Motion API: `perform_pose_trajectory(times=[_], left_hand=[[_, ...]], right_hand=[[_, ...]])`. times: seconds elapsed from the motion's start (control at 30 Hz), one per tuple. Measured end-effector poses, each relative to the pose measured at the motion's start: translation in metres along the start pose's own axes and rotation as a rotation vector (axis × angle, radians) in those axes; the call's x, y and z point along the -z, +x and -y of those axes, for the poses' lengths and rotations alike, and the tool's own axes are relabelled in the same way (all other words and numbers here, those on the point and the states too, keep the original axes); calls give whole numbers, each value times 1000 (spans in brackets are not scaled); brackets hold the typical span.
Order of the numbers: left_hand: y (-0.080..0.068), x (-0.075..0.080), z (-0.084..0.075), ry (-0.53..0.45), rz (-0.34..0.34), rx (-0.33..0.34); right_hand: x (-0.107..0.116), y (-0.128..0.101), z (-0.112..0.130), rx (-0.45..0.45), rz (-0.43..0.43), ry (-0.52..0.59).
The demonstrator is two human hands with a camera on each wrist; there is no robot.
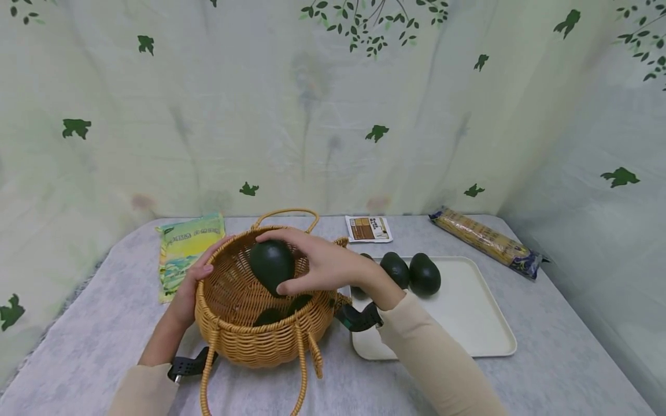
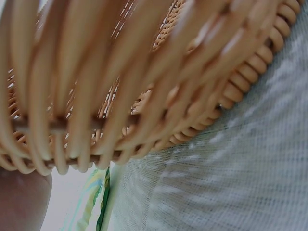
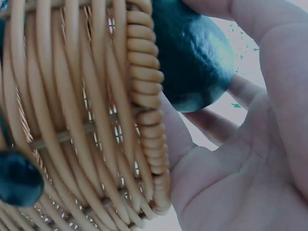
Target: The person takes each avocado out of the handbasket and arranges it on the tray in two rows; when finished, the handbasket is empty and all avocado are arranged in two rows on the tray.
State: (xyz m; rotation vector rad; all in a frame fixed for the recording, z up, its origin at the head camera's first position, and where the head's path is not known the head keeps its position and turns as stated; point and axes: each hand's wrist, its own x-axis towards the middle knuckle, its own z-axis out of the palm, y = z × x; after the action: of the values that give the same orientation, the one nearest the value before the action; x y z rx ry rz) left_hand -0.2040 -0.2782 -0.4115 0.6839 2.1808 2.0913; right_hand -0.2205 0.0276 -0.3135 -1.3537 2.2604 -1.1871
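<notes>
My right hand [image 1: 325, 263] holds a dark green avocado [image 1: 272, 267] over the mouth of a wicker basket [image 1: 250, 341], thumb on one side and fingers on the other. In the right wrist view the avocado [image 3: 192, 57] shows between the fingers, just beyond the basket's rim [image 3: 147, 72]. Two more avocados lie low inside the basket, one of them [image 1: 267, 316] near its front wall. My left hand [image 1: 189, 289] grips the basket's left rim. Woven canes of the basket [image 2: 96, 77] fill much of the left wrist view.
Right of the basket, a white tray [image 1: 468, 323] bears three avocados [image 1: 424, 274], one partly behind my right wrist. A yellow-green packet [image 1: 182, 248] lies left, a small brown-and-white packet [image 1: 369, 229] at the back, a long gold packet [image 1: 484, 240] at the back right. Handles [image 1: 304, 370] hang in front.
</notes>
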Motion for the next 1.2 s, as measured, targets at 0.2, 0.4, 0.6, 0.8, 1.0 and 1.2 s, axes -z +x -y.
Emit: perform_pose_trajectory(times=[0.2, 0.4, 0.6, 0.8, 1.0, 1.2], left_hand=[[0, -1, 0, 8, -7, -7], [0, -1, 1, -2, -7, -16], [0, -1, 0, -8, -5, -21], [0, -1, 0, -8, 0, -30], [0, 1, 0, -24, 15, -41], [0, 0, 1, -15, 9, -41]], right_hand=[[-3, -10, -1, -11, -35, 69], [-5, -18, 1, -22, -71, 122], [-5, -26, 3, -42, -84, 272], [-4, -35, 5, -56, -117, 279], [-7, -43, 7, -81, -161, 271], [-10, -51, 9, -72, -215, 228]])
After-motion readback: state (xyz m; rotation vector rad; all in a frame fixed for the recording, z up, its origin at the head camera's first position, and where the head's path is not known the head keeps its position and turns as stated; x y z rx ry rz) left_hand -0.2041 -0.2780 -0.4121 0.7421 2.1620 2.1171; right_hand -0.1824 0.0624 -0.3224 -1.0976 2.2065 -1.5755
